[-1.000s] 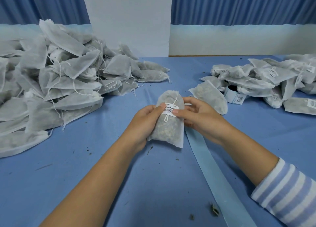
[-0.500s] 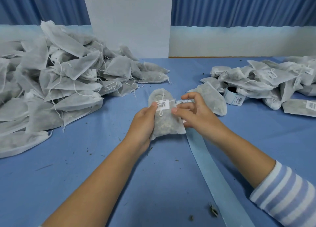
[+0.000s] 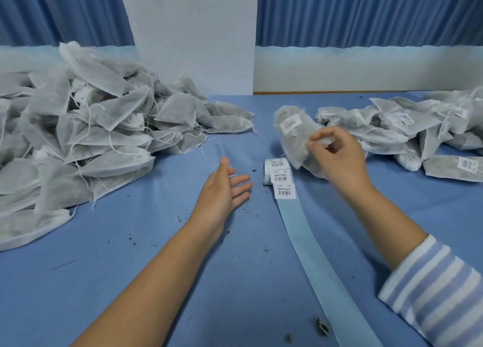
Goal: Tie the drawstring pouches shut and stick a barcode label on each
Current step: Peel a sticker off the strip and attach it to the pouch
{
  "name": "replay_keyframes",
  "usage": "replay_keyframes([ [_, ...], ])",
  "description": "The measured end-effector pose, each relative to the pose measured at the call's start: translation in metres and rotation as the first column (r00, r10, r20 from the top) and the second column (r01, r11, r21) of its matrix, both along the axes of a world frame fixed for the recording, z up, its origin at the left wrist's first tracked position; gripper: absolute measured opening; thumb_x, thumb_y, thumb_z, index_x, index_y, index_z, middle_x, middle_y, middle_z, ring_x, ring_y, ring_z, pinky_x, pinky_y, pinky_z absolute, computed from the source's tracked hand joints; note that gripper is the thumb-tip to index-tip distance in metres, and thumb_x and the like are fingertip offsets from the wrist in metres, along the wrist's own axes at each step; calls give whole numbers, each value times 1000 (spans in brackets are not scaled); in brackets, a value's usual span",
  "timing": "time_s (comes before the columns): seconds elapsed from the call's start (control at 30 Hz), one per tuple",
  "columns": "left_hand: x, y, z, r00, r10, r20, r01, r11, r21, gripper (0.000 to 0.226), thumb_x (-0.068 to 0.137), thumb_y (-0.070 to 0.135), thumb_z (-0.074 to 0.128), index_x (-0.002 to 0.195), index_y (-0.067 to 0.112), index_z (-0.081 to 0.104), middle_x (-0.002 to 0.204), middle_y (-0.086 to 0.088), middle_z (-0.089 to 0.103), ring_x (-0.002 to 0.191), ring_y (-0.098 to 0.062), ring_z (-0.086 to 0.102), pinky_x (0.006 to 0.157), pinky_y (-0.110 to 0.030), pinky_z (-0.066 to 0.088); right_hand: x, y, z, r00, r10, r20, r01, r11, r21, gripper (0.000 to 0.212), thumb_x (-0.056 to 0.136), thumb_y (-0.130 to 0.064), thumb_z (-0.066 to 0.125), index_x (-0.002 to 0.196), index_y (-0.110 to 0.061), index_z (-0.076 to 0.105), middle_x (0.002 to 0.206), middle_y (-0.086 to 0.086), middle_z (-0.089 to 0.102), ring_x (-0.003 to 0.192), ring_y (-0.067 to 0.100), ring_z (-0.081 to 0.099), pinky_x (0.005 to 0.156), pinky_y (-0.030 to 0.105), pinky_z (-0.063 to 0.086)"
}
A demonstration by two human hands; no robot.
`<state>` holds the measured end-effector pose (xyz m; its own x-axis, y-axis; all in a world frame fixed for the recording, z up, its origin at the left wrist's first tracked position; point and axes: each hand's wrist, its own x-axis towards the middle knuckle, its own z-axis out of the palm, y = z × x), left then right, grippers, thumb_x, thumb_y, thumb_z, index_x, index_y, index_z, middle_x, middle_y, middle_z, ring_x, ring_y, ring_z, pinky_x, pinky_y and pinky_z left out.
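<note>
My right hand (image 3: 337,154) pinches a filled white drawstring pouch (image 3: 292,135) by its lower edge and holds it in the air, tilted toward the right pile. A barcode label (image 3: 289,123) is stuck on the pouch near its tied neck. My left hand (image 3: 224,190) hovers open over the blue table with fingers spread, holding nothing. A roll of barcode labels (image 3: 277,175) lies between my hands, its bare backing strip (image 3: 313,255) trailing toward me.
A large heap of unlabelled pouches (image 3: 78,137) fills the left side of the blue table (image 3: 130,268). A smaller pile of labelled pouches (image 3: 407,132) lies at the right. Small bits of dried herb are scattered on the cloth. A white panel and blue curtains stand behind.
My left hand has let go of the pouch and drawn back open. My right hand has carried the labelled pouch up and to the right, uncovering the label roll.
</note>
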<state>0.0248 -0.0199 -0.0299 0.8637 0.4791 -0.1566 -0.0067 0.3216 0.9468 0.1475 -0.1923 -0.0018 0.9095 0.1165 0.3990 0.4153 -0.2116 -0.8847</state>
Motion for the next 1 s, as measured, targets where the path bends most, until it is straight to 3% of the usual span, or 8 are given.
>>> replay_keyframes([
  [0.13, -1, 0, 1, 1000, 22, -14, -21, 1000, 13, 40, 103, 49, 37, 108, 13, 55, 102, -4, 70, 94, -15, 71, 78, -25, 58, 23, -15, -14, 971, -160, 179, 192, 965, -180, 17, 87, -5, 60, 84, -20, 67, 93, 0, 68, 76, 3, 59, 67, 4, 40],
  [0.27, -1, 4, 2, 999, 44, -24, -44, 999, 7, 38, 104, 46, 37, 102, 14, 56, 98, -4, 72, 91, -16, 72, 72, -23, 59, 31, -10, -34, 950, -117, 290, 241, 865, -440, 21, 90, -3, 56, 99, -6, 75, 117, 15, 60, 106, 30, 55, 87, 24, 40],
  [0.37, 0, 7, 1, 998, 51, -45, -51, 999, 8, 37, 104, 46, 38, 101, 14, 56, 97, -4, 72, 87, -15, 73, 68, -22, 58, 37, -5, -35, 950, -112, 291, 245, 847, -471, 24, 89, 1, 54, 100, -4, 75, 109, 17, 62, 102, 33, 56, 80, 21, 35],
  [0.5, 0, 8, -2, 998, 39, -52, -39, 999, 1, 38, 104, 45, 38, 104, 12, 57, 97, -5, 72, 84, -14, 74, 67, -22, 58, 44, -6, -37, 965, -139, 222, 229, 858, -460, 25, 91, 1, 50, 101, -3, 72, 108, 18, 65, 103, 34, 58, 86, 28, 39],
  [0.63, 0, 9, -1, 998, 40, -55, -40, 999, 5, 37, 105, 44, 37, 103, 12, 57, 96, -6, 72, 82, -14, 74, 67, -22, 57, 53, -11, -39, 988, -110, 110, 150, 861, -486, 28, 90, -13, 57, 117, -7, 58, 102, 16, 63, 97, 34, 58, 86, 36, 45],
  [0.73, 0, 10, 1, 997, 55, -52, -55, 998, 15, 37, 105, 43, 37, 102, 13, 57, 96, -6, 72, 82, -14, 74, 69, -23, 58, 52, -12, -42, 989, -122, 78, 145, 811, -566, 46, 87, -30, 63, 131, -18, 52, 130, 20, 45, 123, 37, 41, 102, 36, 35],
  [0.9, 2, 11, 1, 997, 68, -38, -68, 998, 10, 36, 105, 42, 37, 100, 12, 57, 94, -8, 71, 82, -16, 73, 69, -24, 58, 42, -8, -38, 877, -220, 426, 438, 731, -523, 32, 84, -34, 66, 111, -18, 64, 140, 19, 36, 123, 42, 36, 100, 45, 36],
  [1.0, 3, 11, 2, 997, 71, -41, -70, 997, 13, 36, 105, 42, 38, 99, 12, 57, 94, -8, 71, 81, -17, 72, 68, -24, 58, 37, -2, -36, 855, -159, 495, 433, 745, -508, 28, 84, -26, 66, 106, -10, 68, 121, 18, 48, 109, 39, 43, 89, 44, 40],
])
